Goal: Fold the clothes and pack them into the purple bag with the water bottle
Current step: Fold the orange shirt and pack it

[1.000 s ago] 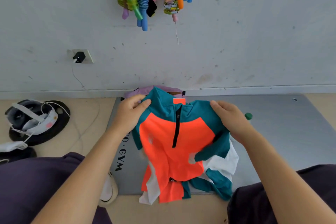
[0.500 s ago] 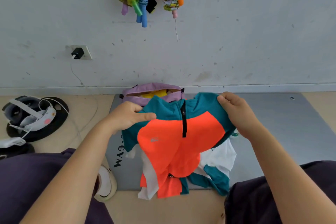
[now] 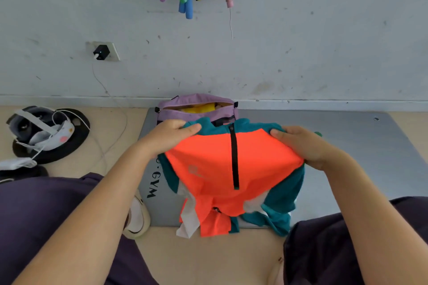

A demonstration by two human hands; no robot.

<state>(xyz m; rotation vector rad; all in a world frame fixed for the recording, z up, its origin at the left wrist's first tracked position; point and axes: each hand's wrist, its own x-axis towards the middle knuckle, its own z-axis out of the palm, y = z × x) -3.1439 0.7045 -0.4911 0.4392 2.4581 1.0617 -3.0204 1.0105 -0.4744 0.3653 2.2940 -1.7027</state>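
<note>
Your left hand [image 3: 170,137] and right hand [image 3: 301,146] each grip a shoulder of the orange-and-teal jacket [image 3: 231,169], held above the grey mat [image 3: 347,157], near its far edge where the purple bag [image 3: 196,112] sits.

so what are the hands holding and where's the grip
Both hands, left hand and right hand, hold the jacket, one shoulder each.

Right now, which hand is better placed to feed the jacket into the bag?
Left, probably. The left hand grips the jacket just in front of the purple bag; the right hand sits farther to its side.
</note>
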